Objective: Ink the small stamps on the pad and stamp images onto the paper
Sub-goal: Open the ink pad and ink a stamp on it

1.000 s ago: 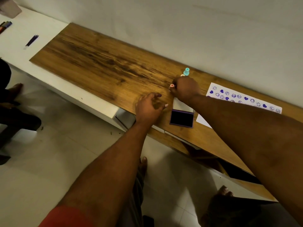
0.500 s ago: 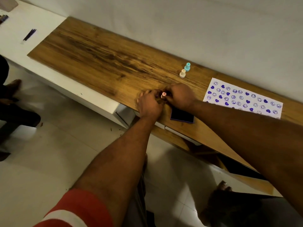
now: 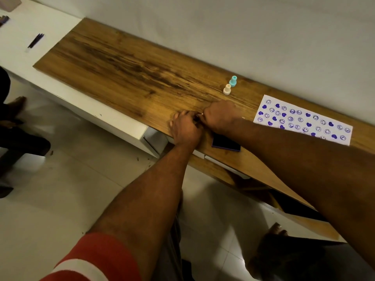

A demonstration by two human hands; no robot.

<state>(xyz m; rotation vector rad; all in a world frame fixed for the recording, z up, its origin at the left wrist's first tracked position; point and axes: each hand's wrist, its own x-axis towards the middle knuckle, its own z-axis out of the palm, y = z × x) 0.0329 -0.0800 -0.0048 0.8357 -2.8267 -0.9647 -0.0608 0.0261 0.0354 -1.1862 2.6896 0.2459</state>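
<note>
Since 1.0 s ago: right hand has left the back stamps and now meets left hand at the bench's near edge. Both hands curl tight round the small stamp. Only a pale tip shows between them; 0.5 s ago it showed plainly.

Ink pad: case open, dark face up, just beside the hands and partly under the right forearm.

Teal stamp and cream stamp stand upright near the wall. Paper, right, carries purple hearts and smileys.

Bench is wood-grain. Pens lie on a white top far left. Floor is pale tile.
</note>
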